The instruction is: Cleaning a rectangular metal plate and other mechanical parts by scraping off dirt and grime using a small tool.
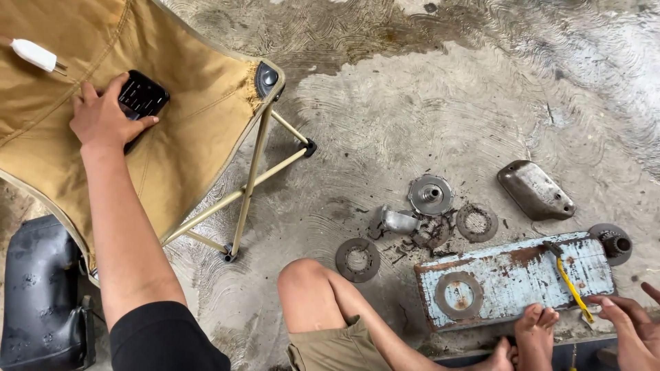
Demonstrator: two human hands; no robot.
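Observation:
My left hand [103, 118] reaches up onto a tan folding camp chair [185, 137] and closes around a black phone [143, 95] lying on the seat fabric. At the bottom right, my right hand [632, 331] rests with its fingers spread. Its fingertips are next to the end of a yellow-handled screwdriver [570, 287], which lies on a worn light-blue plank [512, 278]. A flat metal ring [458, 294] sits on the plank. My bare knee [306, 288] and foot [535, 336] are in front of the plank.
Metal parts lie scattered on the stained concrete floor: two friction rings [357, 260] [477, 222], a round hub [431, 194], a small bent bracket [399, 221], a grey cover [535, 190] and a toothed gear [612, 242]. A black bag [38, 295] stands at the left. A white object [34, 55] lies on the chair.

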